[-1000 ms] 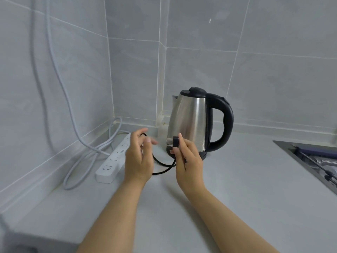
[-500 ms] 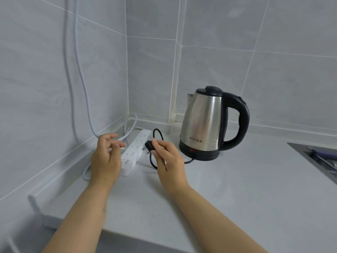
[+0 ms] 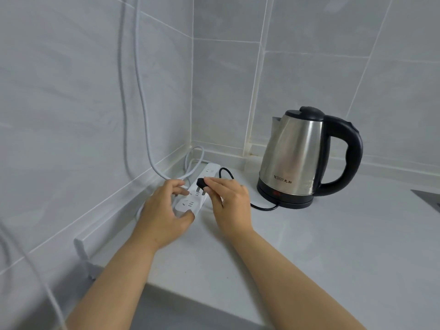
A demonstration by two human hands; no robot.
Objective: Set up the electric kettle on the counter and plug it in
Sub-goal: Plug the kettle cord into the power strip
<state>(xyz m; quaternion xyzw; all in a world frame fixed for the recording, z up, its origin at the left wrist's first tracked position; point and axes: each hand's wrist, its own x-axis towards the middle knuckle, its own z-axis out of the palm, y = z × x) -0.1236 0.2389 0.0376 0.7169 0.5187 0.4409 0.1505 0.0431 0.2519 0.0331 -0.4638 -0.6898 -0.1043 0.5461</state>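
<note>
walls point(image 3: 333, 55): large pale grey tiles with white grout, they meet in a corner
counter point(image 3: 333, 246): light grey, smooth, with a raised white edge along the walls
light: soft and even

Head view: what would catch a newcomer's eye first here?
The steel kettle stands on its base near the tiled corner, handle to the right. Left of it, the right hand pinches the black plug just over the white power strip, prongs not seated, while the left hand grips the strip's near end.
</note>
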